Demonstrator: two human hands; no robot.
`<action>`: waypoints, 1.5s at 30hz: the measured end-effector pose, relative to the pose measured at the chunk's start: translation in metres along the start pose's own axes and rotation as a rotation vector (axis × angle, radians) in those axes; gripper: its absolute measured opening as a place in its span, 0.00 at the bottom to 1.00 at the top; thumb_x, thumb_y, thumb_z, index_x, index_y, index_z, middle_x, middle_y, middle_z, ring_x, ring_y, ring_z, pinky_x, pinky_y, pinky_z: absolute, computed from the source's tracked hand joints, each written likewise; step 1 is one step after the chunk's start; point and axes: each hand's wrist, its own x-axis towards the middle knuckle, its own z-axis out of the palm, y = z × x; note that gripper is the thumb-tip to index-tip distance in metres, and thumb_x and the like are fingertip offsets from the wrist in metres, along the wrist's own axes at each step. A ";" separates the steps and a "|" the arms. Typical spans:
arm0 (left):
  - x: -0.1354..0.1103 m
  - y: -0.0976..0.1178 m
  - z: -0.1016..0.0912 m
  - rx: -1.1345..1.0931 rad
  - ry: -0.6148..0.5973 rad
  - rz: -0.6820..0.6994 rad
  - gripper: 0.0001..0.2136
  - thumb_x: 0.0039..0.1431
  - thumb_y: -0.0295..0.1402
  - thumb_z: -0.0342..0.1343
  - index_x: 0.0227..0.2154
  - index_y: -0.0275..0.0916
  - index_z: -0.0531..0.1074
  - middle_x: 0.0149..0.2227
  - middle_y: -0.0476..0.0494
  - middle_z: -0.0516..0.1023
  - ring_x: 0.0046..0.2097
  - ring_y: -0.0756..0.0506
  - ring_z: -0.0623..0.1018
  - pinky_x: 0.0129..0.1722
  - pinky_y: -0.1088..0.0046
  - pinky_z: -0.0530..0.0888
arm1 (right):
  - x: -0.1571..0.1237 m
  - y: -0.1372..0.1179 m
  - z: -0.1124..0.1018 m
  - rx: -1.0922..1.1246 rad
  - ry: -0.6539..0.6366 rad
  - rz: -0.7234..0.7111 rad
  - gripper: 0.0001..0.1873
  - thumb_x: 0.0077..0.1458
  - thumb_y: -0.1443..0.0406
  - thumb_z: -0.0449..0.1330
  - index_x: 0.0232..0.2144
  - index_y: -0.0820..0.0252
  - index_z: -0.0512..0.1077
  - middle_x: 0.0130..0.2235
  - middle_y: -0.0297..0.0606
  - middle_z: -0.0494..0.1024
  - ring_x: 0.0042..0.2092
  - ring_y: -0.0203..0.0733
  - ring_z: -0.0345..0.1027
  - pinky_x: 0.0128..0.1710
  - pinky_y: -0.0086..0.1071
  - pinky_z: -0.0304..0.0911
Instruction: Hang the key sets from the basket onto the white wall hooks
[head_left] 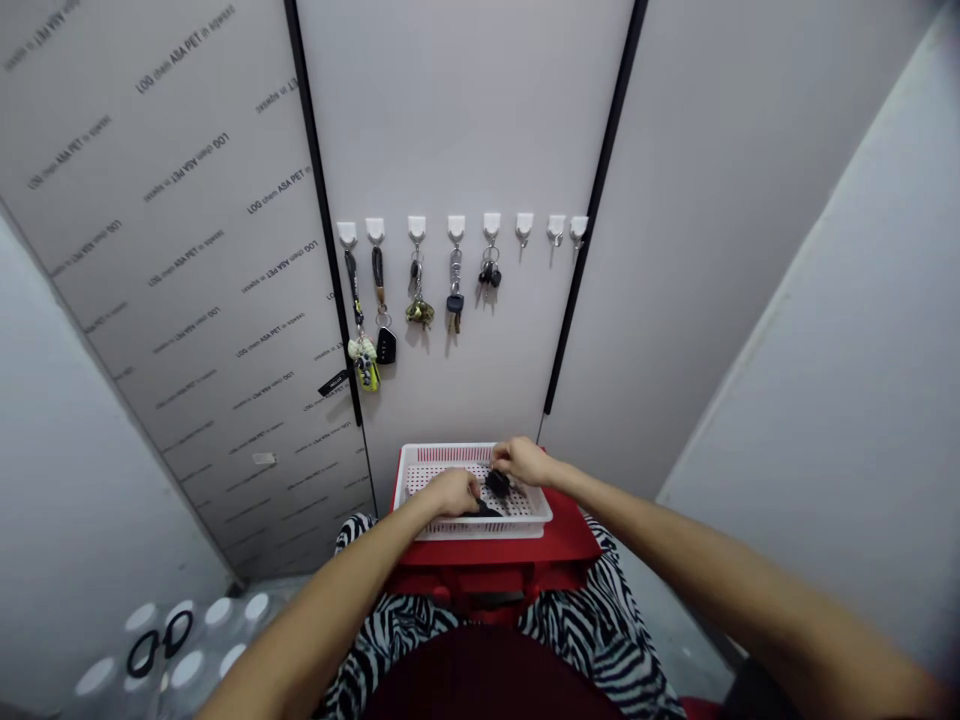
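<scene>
A white perforated basket (pixel 420 470) rests on a red stool (pixel 570 545) in front of me. My left hand (pixel 452 492) is curled inside the basket over a dark flat item (pixel 486 512). My right hand (pixel 523 460) reaches in from the right, fingers pinched on a black key bunch (pixel 498 484). On the white wall above runs a row of white hooks (pixel 524 224). The five left hooks carry key sets (pixel 454 295); the three right hooks are bare.
Grey panels with printed text (pixel 187 260) cover the left wall. Black vertical strips (pixel 330 260) frame the hook panel. A zebra-patterned cloth (pixel 585 630) covers my lap. Black scissors (pixel 159 640) lie on a dotted surface at lower left.
</scene>
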 end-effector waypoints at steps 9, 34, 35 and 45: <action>0.006 0.003 -0.045 -0.198 0.161 0.010 0.06 0.37 0.29 0.48 0.18 0.33 0.68 0.15 0.53 0.64 0.20 0.55 0.61 0.20 0.82 0.58 | 0.006 -0.004 -0.028 0.473 0.004 0.138 0.05 0.35 0.68 0.53 0.16 0.64 0.66 0.15 0.30 0.66 0.18 0.29 0.57 0.19 0.23 0.52; 0.006 0.071 -0.131 -0.386 0.506 0.174 0.04 0.37 0.28 0.48 0.16 0.32 0.66 0.15 0.53 0.64 0.21 0.55 0.62 0.23 0.81 0.59 | 0.014 -0.038 -0.075 0.576 0.468 -0.179 0.14 0.38 0.61 0.53 0.30 0.62 0.67 0.30 0.36 0.69 0.32 0.35 0.60 0.34 0.31 0.55; 0.005 0.073 -0.134 -0.361 0.509 0.188 0.05 0.37 0.28 0.48 0.16 0.33 0.67 0.16 0.53 0.64 0.22 0.55 0.62 0.23 0.81 0.59 | 0.013 -0.038 -0.078 0.638 0.394 -0.216 0.16 0.38 0.61 0.53 0.32 0.62 0.66 0.32 0.37 0.69 0.33 0.35 0.61 0.35 0.31 0.55; 0.011 0.080 -0.143 -0.494 0.483 0.242 0.03 0.38 0.27 0.48 0.17 0.32 0.65 0.15 0.53 0.63 0.20 0.56 0.62 0.21 0.82 0.61 | 0.014 -0.040 -0.091 0.798 0.452 -0.177 0.12 0.38 0.60 0.53 0.23 0.64 0.68 0.22 0.33 0.68 0.25 0.30 0.59 0.26 0.26 0.56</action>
